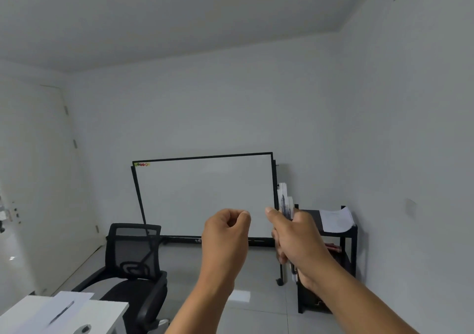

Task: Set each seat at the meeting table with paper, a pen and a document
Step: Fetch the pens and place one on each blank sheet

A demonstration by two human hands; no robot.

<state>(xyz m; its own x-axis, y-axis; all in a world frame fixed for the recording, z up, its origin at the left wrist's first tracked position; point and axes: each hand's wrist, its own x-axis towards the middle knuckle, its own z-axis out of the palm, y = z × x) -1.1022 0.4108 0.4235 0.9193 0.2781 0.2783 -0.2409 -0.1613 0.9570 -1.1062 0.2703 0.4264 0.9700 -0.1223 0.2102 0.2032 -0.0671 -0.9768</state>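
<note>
My right hand (292,236) is raised in front of me and grips a bundle of clear-barrelled pens (285,203), whose tips stick up above the fingers. My left hand (225,233) hovers just left of it with fingers curled and thumb against the forefinger, holding nothing I can see. At the bottom left, the corner of the white meeting table (107,313) carries a sheet of paper (46,315) with a dark pen (61,312) lying on it. A stack of white documents (336,218) lies on a black shelf unit (351,233) at the right.
A black mesh office chair (136,269) stands at the table's corner. A black-framed whiteboard (205,195) leans against the far wall. A white door (38,180) is at the left. Grey floor tiles lie between chair and shelf.
</note>
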